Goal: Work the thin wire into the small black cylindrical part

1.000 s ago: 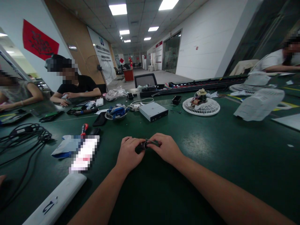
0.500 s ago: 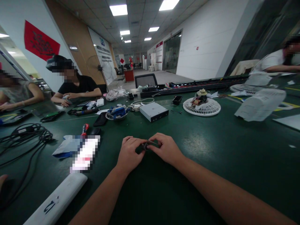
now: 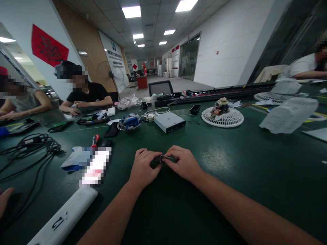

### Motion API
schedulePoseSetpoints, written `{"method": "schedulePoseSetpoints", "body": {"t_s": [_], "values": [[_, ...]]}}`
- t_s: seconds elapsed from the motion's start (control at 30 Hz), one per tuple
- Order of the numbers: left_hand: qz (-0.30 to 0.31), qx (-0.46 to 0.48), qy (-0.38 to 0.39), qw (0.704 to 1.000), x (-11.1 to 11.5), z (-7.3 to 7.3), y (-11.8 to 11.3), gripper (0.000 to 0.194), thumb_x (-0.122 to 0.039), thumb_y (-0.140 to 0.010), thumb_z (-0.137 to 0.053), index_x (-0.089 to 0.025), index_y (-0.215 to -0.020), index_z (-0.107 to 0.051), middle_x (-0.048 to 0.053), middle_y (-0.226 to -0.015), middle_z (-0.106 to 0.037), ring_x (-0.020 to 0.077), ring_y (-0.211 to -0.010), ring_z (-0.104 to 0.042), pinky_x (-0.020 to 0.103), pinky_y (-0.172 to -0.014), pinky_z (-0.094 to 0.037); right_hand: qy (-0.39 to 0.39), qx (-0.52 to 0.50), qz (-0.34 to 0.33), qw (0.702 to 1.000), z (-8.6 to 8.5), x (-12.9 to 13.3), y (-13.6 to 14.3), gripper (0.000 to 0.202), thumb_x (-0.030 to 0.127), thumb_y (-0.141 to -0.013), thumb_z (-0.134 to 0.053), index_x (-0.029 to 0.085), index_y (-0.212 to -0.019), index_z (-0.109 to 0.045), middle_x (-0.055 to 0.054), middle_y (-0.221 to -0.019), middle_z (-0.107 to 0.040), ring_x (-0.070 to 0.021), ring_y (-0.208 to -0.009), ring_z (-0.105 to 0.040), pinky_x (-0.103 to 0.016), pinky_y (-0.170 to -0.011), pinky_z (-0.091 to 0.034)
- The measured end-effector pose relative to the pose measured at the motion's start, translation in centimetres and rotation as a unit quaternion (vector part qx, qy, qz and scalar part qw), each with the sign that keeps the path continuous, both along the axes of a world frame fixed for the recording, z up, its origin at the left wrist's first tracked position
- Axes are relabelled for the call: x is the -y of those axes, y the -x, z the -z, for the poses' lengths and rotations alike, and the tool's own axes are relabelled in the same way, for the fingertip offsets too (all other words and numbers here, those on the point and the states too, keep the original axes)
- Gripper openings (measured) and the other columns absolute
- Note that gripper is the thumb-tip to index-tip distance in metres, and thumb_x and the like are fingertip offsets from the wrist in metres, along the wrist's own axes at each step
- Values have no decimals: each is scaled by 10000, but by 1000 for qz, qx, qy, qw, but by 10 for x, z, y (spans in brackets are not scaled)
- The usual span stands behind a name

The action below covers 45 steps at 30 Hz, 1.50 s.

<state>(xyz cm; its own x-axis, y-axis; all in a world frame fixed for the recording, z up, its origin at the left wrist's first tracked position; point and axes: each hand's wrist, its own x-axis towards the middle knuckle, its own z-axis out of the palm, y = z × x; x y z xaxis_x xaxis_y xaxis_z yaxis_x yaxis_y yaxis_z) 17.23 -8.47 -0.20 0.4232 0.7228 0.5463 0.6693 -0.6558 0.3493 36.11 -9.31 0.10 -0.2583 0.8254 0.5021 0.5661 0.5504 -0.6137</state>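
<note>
Nearest, a long white bar (image 3: 63,214) with dark marking lies on the dark green tabletop (image 3: 163,214). Beyond, the left hand (image 3: 145,168) pinches a small dark cylindrical piece (image 3: 160,159); the right hand (image 3: 184,164) pinches a thin metallic rod (image 3: 169,157), tip at the piece's end. Farther: a grey box-shaped drive (image 3: 170,119).
</note>
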Motion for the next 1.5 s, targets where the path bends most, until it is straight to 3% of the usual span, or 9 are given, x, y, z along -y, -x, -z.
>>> {"method": "schedulePoseSetpoints", "body": {"t_s": [0.2,0.37,0.53,0.67,0.87,1.07,1.3,1.4,1.5], "values": [[28,-19,4,999,2,-4,-1,264,-101,-753,-623,-258,-956,-686,9,-988,-728,203,-974,-632,434,-1003,-373,65,5,38,997,0,1,2,118,229,-738,-707,194,-776,-601,23,-717,-605,-112,-593,-532,-239,-554,-388],[33,-14,-10,999,2,-4,-1,295,-78,-743,-609,-260,-963,-685,5,-1007,-723,196,-998,-627,416,-1003,-369,118,-39,-3,992,4,0,4,159,250,-774,-658,197,-913,-598,11,-813,-640,-92,-558,-509,-229,-520,-378],[-32,-5,3,999,2,-3,-2,234,-140,-746,-629,-240,-954,-670,12,-983,-724,209,-968,-632,448,-1030,-337,110,-52,-3,993,4,-1,5,254,277,-799,-642,187,-1031,-591,-26,-926,-634,-105,-620,-541,-245,-567,-433],[-101,9,8,995,-1,-3,0,281,-141,-751,-621,-243,-1012,-648,15,-1010,-706,224,-986,-617,459,-999,-363,87,-24,39,995,4,-4,1,164,240,-869,-559,200,-1011,-632,-27,-905,-641,-128,-689,-568,-272,-627,-449],[-143,1,42,989,-6,4,5,277,-140,-748,-597,-230,-1005,-646,37,-978,-601,212,-898,-598,376,-838,-475,59,51,34,996,4,-5,-4,168,189,-864,-565,224,-969,-692,-18,-876,-668,-138,-723,-589,-283,-666,-455],[-97,-38,60,993,-3,4,2,214,-132,-756,-583,-227,-926,-669,27,-942,-535,160,-792,-581,295,-713,-500,17,110,-27,993,0,1,0,201,188,-878,-557,234,-1004,-707,-21,-929,-676,-140,-806,-618,-281,-737,-471],[-74,-67,78,992,-2,1,1,126,-176,-795,-599,-223,-884,-675,23,-910,-612,166,-790,-608,293,-711,-495,-32,245,-6,969,-11,10,4,201,219,-865,-554,233,-990,-711,-43,-857,-666,-183,-798,-608,-297,-693,-437],[-49,-106,85,990,-1,-1,0,122,-153,-792,-591,-224,-850,-671,16,-828,-656,175,-758,-620,293,-674,-483,-46,247,-39,967,-13,16,7,200,222,-860,-553,230,-988,-707,-43,-844,-660,-178,-777,-597,-294,-686,-424],[-56,-122,79,988,0,-3,0,112,-181,-808,-583,-229,-860,-670,19,-824,-681,185,-754,-633,297,-656,-476,-37,232,-2,972,-13,20,11,197,229,-879,-533,235,-982,-701,-46,-854,-658,-179,-791,-597,-293,-688,-420]]}}
